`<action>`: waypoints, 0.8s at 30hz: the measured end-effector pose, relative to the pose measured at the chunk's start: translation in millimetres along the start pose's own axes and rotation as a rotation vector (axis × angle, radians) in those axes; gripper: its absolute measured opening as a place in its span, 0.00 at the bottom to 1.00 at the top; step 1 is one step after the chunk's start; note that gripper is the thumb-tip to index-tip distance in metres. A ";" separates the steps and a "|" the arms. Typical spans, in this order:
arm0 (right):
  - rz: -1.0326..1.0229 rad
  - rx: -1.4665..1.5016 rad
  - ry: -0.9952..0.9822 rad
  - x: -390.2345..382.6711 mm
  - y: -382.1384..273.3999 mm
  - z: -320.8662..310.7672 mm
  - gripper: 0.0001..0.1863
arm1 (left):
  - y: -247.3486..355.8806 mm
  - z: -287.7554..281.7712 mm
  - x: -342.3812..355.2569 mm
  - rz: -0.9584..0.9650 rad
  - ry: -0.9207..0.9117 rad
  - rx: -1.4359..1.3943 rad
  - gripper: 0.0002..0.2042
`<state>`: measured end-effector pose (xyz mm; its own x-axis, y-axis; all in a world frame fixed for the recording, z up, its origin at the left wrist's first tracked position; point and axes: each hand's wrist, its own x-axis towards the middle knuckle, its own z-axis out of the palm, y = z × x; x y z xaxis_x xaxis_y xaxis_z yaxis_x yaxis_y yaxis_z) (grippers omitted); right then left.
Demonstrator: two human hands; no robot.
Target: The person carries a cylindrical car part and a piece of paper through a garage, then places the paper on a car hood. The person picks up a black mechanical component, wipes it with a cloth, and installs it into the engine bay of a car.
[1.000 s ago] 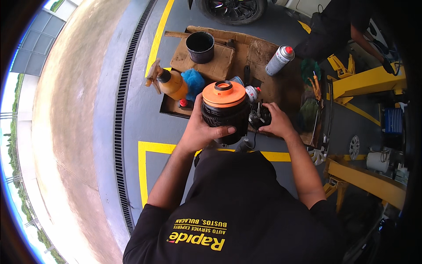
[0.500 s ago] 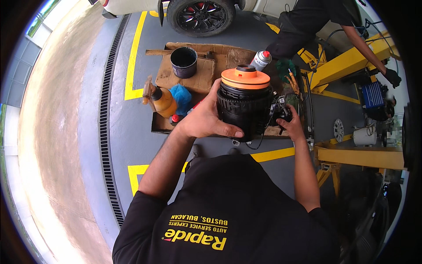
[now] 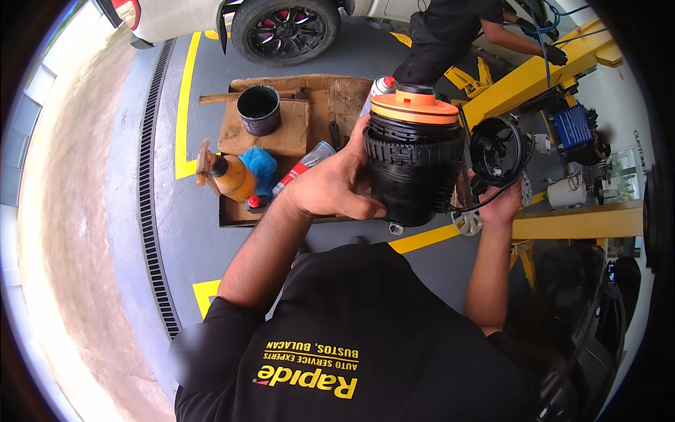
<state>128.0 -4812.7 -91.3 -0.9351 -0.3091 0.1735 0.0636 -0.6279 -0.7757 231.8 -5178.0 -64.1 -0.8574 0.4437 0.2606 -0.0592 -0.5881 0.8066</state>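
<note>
My left hand (image 3: 337, 183) grips a black ribbed cylindrical housing (image 3: 411, 169) that has an orange disc (image 3: 413, 109) on top and a small fitting at its base. My right hand (image 3: 500, 200) holds a black round, hollow part (image 3: 498, 151) with its open face showing, right beside the cylinder; a black cable loops between the two. Behind them lies a cardboard-covered tray (image 3: 330, 95), holding a dark tub (image 3: 259, 112) on a cardboard box, a yellow spray bottle (image 3: 235, 179), a blue cloth (image 3: 260, 169) and spray cans (image 3: 299, 172), one partly hidden behind the cylinder.
A co-worker (image 3: 450, 35) with gloved hands works beside a white vehicle (image 3: 176, 21) at the top. Yellow lift arms (image 3: 576, 225) span the right side, near a blue case (image 3: 573, 126) and a white tank (image 3: 566, 190). A drain grate (image 3: 151, 225) runs along the left.
The cylinder in my left hand has risen and moved right. My right hand has raised and turned the black part, so its hollow face shows. The co-worker's gloved hand has moved up.
</note>
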 end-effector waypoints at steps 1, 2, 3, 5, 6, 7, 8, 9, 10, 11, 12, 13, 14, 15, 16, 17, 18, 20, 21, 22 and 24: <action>-0.010 0.042 -0.008 2.4 -1.2 6.8 0.34 | 0.6 2.4 2.9 0.019 -0.008 -0.001 0.64; -0.047 0.050 0.022 4.0 -2.0 14.0 0.34 | 0.7 4.8 5.8 0.038 -0.015 -0.001 0.64; -0.084 0.058 0.052 5.0 -2.3 21.7 0.34 | -0.1 7.8 8.8 0.076 -0.008 0.019 0.65; -0.153 0.117 0.068 10.1 -1.3 48.0 0.33 | -1.1 13.8 14.1 0.154 0.009 0.055 0.65; -0.185 0.168 0.055 14.5 1.5 67.3 0.33 | 0.3 14.0 17.3 0.209 0.040 0.232 0.67; -0.221 0.214 0.044 18.4 1.5 83.5 0.33 | -2.4 16.0 20.9 0.250 0.071 0.246 0.67; -0.254 0.102 0.117 22.4 -0.4 92.5 0.36 | -6.7 19.3 25.3 0.291 0.103 0.262 0.67; -0.278 0.117 0.108 26.2 -1.2 100.9 0.36 | -9.7 21.2 28.2 0.331 0.136 0.277 0.67; -0.303 0.131 0.099 30.0 -1.3 109.2 0.35 | -10.6 21.9 30.3 0.354 0.157 0.351 0.67; -0.329 0.146 0.092 33.9 -0.8 117.8 0.34 | -8.5 27.0 33.4 0.357 0.195 0.360 0.67; -0.363 0.186 0.136 39.2 1.8 128.2 0.33 | -7.2 33.5 36.5 0.359 0.233 0.368 0.66; -0.372 0.155 0.205 45.2 5.1 139.1 0.34 | -5.6 37.1 38.4 0.362 0.276 0.381 0.65; -0.385 0.122 0.274 51.1 6.0 149.9 0.35 | -4.7 37.8 41.7 0.347 0.268 0.388 0.65; -0.399 0.089 0.344 54.3 6.4 155.8 0.36 | -4.1 38.5 45.2 0.330 0.260 0.395 0.64; -0.357 0.171 0.270 56.2 5.7 157.9 0.35 | -1.8 39.3 49.1 0.317 0.249 0.404 0.64; -0.366 0.158 0.263 59.2 5.9 159.8 0.34 | -1.8 39.3 52.9 0.338 0.255 0.426 0.63; -0.376 0.146 0.257 63.1 6.6 162.0 0.33 | -4.1 38.5 56.7 0.358 0.261 0.448 0.63; -0.400 0.152 0.304 68.3 7.3 176.6 0.31 | -5.5 37.1 63.9 0.382 0.265 0.425 0.63; -0.410 0.107 0.326 68.0 7.1 181.3 0.31 | -8.5 35.0 66.0 0.356 0.267 0.445 0.63; -0.421 0.065 0.353 66.7 7.4 183.5 0.31 | -9.1 33.4 67.4 0.326 0.266 0.468 0.63; -0.397 0.155 0.264 71.1 4.2 173.7 0.32 | -12.9 34.2 73.8 0.332 0.200 0.319 0.62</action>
<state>122.4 -4961.3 23.3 -0.9527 0.1542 0.2619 -0.2828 -0.7654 -0.5781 186.8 -5114.5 -37.2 -0.8864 0.1111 0.4494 0.3661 -0.4257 0.8275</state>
